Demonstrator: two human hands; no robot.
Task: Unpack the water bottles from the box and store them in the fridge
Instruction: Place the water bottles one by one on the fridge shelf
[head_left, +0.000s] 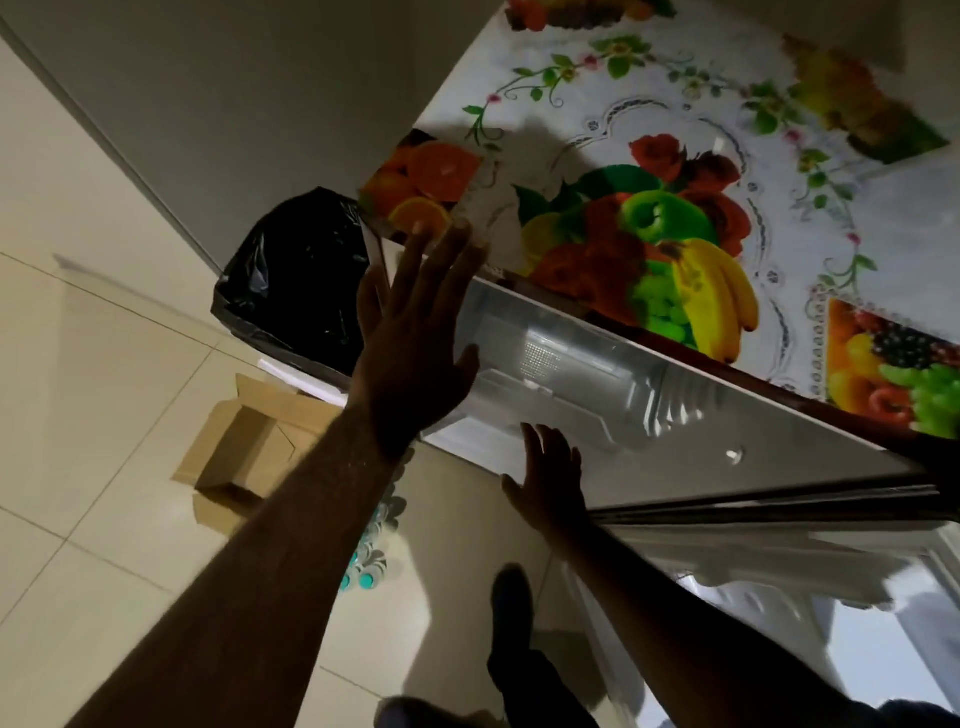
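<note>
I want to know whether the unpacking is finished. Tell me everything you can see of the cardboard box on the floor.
The cardboard box is plain brown and sits on the pale tiled floor, in front of a bin lined with a black bag. Its top flaps are folded outward, so it stands open. The part of its inside that shows looks empty, though the left forearm hides its right side. Neither hand touches it. A cluster of bottles with teal caps stands on the floor nearby, outside the box.

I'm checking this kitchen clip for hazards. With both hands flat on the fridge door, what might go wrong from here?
1. The pack of clear, teal-capped water bottles sits on the floor beside the person's foot; a step could kick it.
2. The open brown cardboard box also lies nearby, a possible trip.
3. The left hand and right hand have no grip on the silver fridge door, so it may swing uncontrolled.
</note>
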